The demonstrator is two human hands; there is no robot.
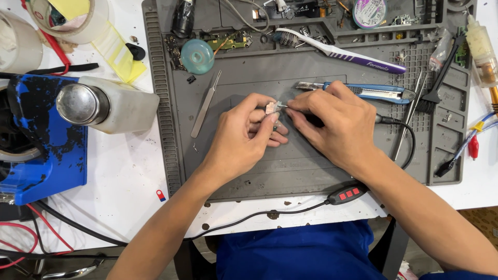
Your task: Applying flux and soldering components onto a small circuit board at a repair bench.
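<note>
Over the middle of the grey work mat [311, 171] that covers much of the white surface [129, 171], the left hand [244, 137] pinches a small pale component [271, 108] between thumb and fingertips, lifted just clear of the mat. The right hand [334, 124] is closed around a slim corded tool, whose fine metal tip [282, 106] meets the component's right edge; its black cable [290, 210] runs off toward the near edge of the surface through an inline switch [348, 193] with red buttons. This looks like fine tip work on the part, probably soldering or heating a contact, though the tool body is hidden under the right hand, so its kind cannot be settled. Holding the tip steady on one tiny spot seems the main demand now. The component is too small to read in detail, and the left fingers cover its underside. Tweezers [205, 103] lie on the mat just left of the hands, a blue utility knife [363, 91] just beyond them, and a toothbrush [337, 52] toward the mat's far edge.
</note>
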